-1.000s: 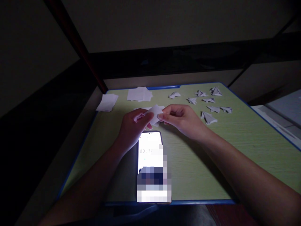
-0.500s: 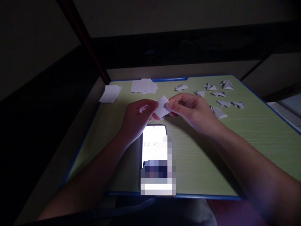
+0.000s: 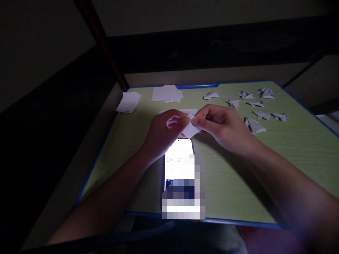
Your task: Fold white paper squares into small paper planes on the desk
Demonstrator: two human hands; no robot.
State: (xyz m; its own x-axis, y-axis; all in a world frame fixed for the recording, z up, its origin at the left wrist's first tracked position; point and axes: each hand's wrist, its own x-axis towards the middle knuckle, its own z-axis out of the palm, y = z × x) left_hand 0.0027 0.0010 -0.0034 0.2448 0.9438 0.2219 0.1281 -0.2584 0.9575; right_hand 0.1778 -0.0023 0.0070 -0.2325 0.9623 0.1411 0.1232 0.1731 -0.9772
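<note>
A small folded piece of white paper (image 3: 191, 130), shaped like a diamond, is held above the table between my two hands. My left hand (image 3: 167, 128) pinches its left side near the top, thumb in front. My right hand (image 3: 219, 125) grips the right side, with the thumb pressed on the front face and the other fingers behind. The thumbs nearly meet at the paper's upper part. Below the hands lies a lit phone (image 3: 178, 169) showing a timer; part of its screen is blurred out. Another white sheet (image 3: 165, 112) lies behind my hands, partly covered by them.
Two piles of white paper, a left pile (image 3: 129, 102) and a middle pile (image 3: 166, 94), lie along the far edge. Several folded paper shapes (image 3: 254, 125) are spread at the right. The green table (image 3: 225, 187) has a blue rim.
Both thumbs have come closer together at the top of the folded paper, and its lower point now shows more. The whole view has shifted slightly, with the table appearing further right.
</note>
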